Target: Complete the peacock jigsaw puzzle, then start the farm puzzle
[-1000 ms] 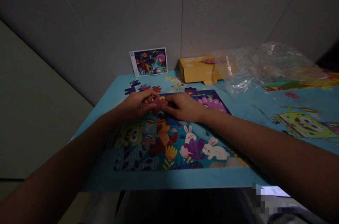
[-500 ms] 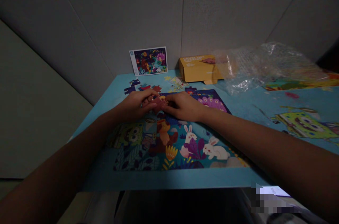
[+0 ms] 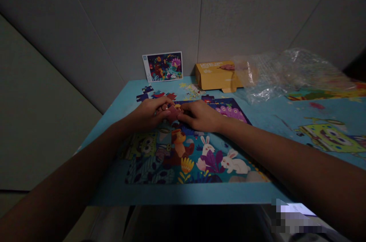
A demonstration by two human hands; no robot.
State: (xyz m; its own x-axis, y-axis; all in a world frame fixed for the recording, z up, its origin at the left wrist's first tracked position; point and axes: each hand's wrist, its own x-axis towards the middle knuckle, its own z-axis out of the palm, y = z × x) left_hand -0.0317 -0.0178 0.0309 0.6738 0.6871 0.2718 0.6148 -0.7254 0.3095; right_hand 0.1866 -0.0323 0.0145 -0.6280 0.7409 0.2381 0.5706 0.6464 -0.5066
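both hands (image 3: pixel 175 114) pinching puzzle piece (image 3: pixel 172 112) | puzzle (image 3: pixel 188 154) near table edge (image 3: pixel 183 197) | right side open

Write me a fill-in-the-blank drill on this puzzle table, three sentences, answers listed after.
1. The left hand and the right hand meet over a reddish puzzle ____.
2. The picture card leans against the ____ behind the table.
3. The two white animals printed on the assembled puzzle are ____.

Missing words: piece; wall; rabbits
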